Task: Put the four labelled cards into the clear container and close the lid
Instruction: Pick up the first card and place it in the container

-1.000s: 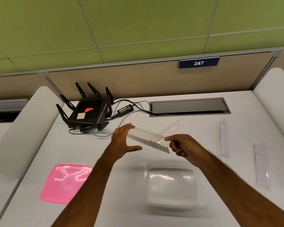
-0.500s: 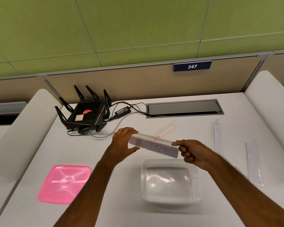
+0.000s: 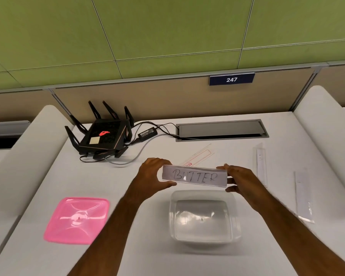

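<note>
Above the counter's near edge, both hands, left hand (image 3: 153,174) and right hand (image 3: 239,179), pinch the BUTTER card (image 3: 194,177) by its ends, keeping it level over the open clear container (image 3: 204,239).

BUTTER card (image 3: 194,177) upright above open clear container (image 3: 204,220)

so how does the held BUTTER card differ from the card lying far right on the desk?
The BUTTER card is in both hands, off the desk, long side level, writing facing the camera. The far-right card lies flat on the desk, untouched, long side running away from the person, text unreadable. Both are long narrow strips.
</note>
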Tool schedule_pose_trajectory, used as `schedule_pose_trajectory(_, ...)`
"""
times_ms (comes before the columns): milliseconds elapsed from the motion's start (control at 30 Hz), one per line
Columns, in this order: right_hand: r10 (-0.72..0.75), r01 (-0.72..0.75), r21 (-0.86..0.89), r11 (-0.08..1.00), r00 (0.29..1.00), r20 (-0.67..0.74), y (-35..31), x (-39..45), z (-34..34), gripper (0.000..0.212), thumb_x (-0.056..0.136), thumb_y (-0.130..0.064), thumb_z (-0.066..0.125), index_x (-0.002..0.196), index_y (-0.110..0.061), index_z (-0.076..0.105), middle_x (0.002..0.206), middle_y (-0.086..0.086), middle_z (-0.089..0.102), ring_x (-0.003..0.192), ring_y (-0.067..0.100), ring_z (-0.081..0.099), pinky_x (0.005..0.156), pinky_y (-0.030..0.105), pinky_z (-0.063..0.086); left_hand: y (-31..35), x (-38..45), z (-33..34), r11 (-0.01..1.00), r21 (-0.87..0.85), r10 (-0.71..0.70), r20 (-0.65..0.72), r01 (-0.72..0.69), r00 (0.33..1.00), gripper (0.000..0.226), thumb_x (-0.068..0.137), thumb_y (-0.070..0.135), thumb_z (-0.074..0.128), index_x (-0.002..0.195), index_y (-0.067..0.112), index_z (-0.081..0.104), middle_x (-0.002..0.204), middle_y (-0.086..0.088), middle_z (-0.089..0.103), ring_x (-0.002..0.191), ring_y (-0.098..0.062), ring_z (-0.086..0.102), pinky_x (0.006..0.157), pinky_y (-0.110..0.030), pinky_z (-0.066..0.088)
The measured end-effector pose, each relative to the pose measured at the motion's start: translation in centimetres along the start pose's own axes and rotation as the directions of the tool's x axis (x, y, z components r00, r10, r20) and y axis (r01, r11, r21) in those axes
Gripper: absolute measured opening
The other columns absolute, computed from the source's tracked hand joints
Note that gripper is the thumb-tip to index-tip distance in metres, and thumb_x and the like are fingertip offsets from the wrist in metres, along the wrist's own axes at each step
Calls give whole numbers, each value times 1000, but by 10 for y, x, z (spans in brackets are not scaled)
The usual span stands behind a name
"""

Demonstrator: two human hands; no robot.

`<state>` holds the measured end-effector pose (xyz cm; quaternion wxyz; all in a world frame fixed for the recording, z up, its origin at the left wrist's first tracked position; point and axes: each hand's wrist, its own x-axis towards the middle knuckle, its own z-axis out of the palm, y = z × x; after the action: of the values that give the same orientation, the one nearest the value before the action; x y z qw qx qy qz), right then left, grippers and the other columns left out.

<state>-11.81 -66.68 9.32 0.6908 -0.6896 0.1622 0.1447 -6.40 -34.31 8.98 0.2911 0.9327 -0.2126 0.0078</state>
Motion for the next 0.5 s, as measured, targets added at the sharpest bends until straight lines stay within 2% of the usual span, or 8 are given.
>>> schedule_pose_trajectory(100, -44, 44, -77, 996, 999, 2, 3, -3, -2, 50, 102, -56, 37, 128, -27, 68, 114, 0, 75, 106, 24, 70, 76, 37, 63, 5, -1, 4, 999, -24, -25, 22, 26, 999, 66, 71, 62, 78, 125, 31, 56, 122, 14, 60, 115, -8, 46, 101, -29, 44)
schedule_pose_trajectory(167, -125, 128, -142, 981, 992, 30, 5, -6, -5, 52, 97, -62, 36, 132, -35, 63, 121, -8, 72, 113, 15, 66, 77, 32, 62, 7, -2, 7, 997, -45, -54, 48, 56, 997, 67, 71, 64, 77, 125, 32, 54, 121, 16, 58, 112, -7, 46, 97, -26, 46)
schedule_pose_trajectory(267, -246, 261, -255, 931, 965, 91, 8, -10, -13, 44, 92, -58, 52, 135, -50, 53, 128, -16, 68, 112, 4, 65, 78, 26, 60, 10, -3, 11, 991, -97, -83, 60, 89, 995, 67, 69, 65, 78, 122, 35, 53, 119, 20, 57, 110, -5, 48, 91, -19, 46)
schedule_pose_trajectory(333, -266, 296, -350, 889, 955, 132, 10, -11, -19, 62, 86, -55, 68, 142, -55, 42, 130, -25, 61, 113, -3, 63, 79, 18, 58, 12, -3, 12, 985, -140, -90, 63, 98, 994, 65, 67, 65, 80, 119, 36, 54, 117, 21, 57, 110, -4, 52, 89, -17, 48)
schedule_pose_trajectory(400, -262, 304, -363, 881, 952, 160, 13, -11, -25, 81, 79, -51, 79, 146, -56, 34, 133, -26, 58, 117, -1, 61, 83, 20, 58, 14, -3, 13, 977, -182, -96, 71, 107, 993, 64, 66, 65, 81, 116, 37, 55, 115, 23, 58, 108, -2, 54, 86, -16, 50)
schedule_pose_trajectory(500, -293, 342, -396, 852, 939, 181, 15, -12, -33, 87, 74, -53, 83, 145, -55, 34, 132, -23, 60, 120, 0, 59, 86, 24, 59, 17, -3, 15, 972, -204, -99, 84, 115, 992, 63, 65, 67, 80, 115, 39, 54, 114, 25, 58, 108, 1, 54, 83, -13, 51)
